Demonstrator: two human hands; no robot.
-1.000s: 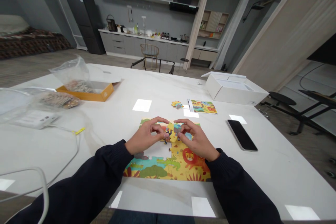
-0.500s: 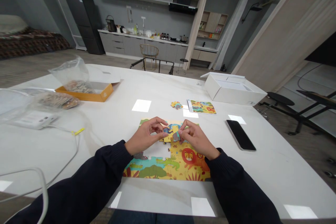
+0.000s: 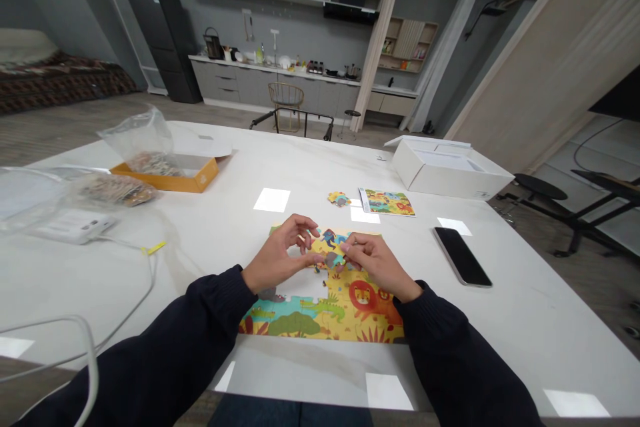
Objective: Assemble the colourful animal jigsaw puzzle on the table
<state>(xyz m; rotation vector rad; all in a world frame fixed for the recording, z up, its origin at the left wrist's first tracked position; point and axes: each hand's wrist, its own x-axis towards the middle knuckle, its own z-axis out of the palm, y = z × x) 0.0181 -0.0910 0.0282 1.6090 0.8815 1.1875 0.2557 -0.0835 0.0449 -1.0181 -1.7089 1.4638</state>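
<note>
A colourful animal jigsaw [image 3: 370, 307] lies on the white table in front of me, with a gap showing the bare tabletop at its left middle. Over the puzzle's upper part, my right hand [image 3: 373, 259] pinches a small puzzle piece [image 3: 334, 259] with thumb and forefinger. To the left of that piece my left hand [image 3: 285, 250] hovers, thumb and fingers apart, holding nothing. Both hands hide portions of the upper puzzle. Beyond them are a loose piece [image 3: 339, 199] and a picture card [image 3: 387, 203] of the same scene.
A black phone [image 3: 462, 257] lies right of the puzzle. Farther back stands a white box [image 3: 445, 170]. At the left are an orange box [image 3: 193, 177], plastic bags of pieces [image 3: 117, 188], a white device [image 3: 75, 225] and a looping cable [image 3: 150, 280].
My left hand's fingers have come off the small piece and spread apart. The piece remains at my right fingertips. The view has shifted slightly.
</note>
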